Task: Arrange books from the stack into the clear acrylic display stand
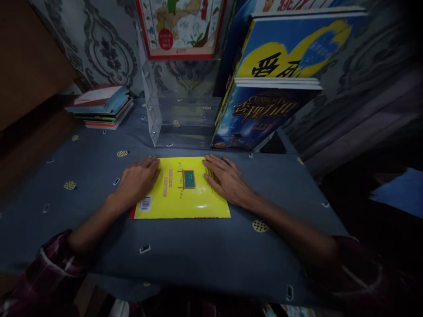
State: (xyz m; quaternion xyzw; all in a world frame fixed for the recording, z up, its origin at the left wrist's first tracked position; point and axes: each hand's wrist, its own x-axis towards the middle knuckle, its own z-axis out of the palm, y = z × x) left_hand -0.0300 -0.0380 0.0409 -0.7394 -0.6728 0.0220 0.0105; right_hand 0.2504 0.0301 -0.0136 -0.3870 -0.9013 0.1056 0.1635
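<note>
A yellow book (178, 202) lies flat on the cloth-covered table, its barcode at the lower left and a small green chalkboard picture near its middle. A strip of red shows along its left edge. At the left side, my left hand (140, 176) has its fingers bent and close together around the book's upper left edge; the fingertips are partly hidden. My right hand (226, 178) rests on the upper right part of the cover, its fingers stretched out and lying flat.
Behind the book stands a clear acrylic book rack (152, 110). It holds a red-framed picture book (185, 55), a blue and yellow book (291, 48) and a dark blue book (257, 114). A stack of several books (102, 108) lies at the back left. The tablecloth (205, 255) is dark blue-grey.
</note>
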